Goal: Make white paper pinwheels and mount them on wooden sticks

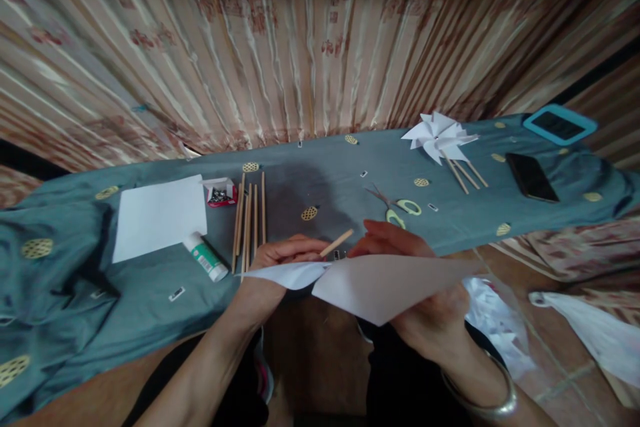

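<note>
A white paper pinwheel (pixel 385 287) is held low in front of me, at the near edge of the cloth-covered table. My left hand (pixel 285 257) is closed at its left side, around a thin wooden stick (pixel 338 243) whose end sticks out past the fingers. On the other side, my right hand (pixel 435 320) grips the pinwheel; a broad paper blade covers much of the palm and some fingers. The joint between stick and paper is hidden. Several loose wooden sticks (pixel 249 223) lie just beyond my left hand, and green-handled scissors (pixel 395 207) rest beyond the right.
On the table's left are white paper sheets (pixel 160 217), a glue stick (pixel 206 257) and a small box of metal pins (pixel 220 193). Pinwheels on sticks (pixel 440 137), a black phone (pixel 531 177) and a blue-framed device (pixel 560 124) lie right. A plastic bag (pixel 500 323) sits below.
</note>
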Demonstrator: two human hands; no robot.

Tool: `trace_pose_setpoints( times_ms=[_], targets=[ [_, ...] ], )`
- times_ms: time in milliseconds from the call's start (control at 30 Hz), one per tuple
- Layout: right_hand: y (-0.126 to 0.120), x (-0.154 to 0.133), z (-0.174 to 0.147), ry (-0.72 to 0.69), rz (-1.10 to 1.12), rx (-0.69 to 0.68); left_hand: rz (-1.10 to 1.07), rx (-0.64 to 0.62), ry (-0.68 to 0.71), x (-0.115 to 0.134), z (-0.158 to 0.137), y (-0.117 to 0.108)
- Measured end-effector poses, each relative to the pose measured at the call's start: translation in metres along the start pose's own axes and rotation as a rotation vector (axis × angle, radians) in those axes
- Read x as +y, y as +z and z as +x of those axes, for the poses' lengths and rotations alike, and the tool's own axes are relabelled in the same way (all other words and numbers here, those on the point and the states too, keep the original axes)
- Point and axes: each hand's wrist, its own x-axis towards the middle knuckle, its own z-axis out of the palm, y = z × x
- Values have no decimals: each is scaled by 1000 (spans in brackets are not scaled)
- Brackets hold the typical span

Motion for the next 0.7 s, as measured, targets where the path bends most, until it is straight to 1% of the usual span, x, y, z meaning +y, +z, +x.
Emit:
trace_pose_setpoints(
  times_ms=[133,267,533,700],
  targets=[
    [0,1,0,0,51,13,61,-11,18,1,-3,-1],
    [-1,0,0,-15,49,33,126,-32,43,2,-5,-3],
    [-1,-2,0,-15,65,28,205,-65,108,1,-7,-7],
    [-2,0,-1,-2,72,24,202,-80,81,2,-7,-6]
  ],
)
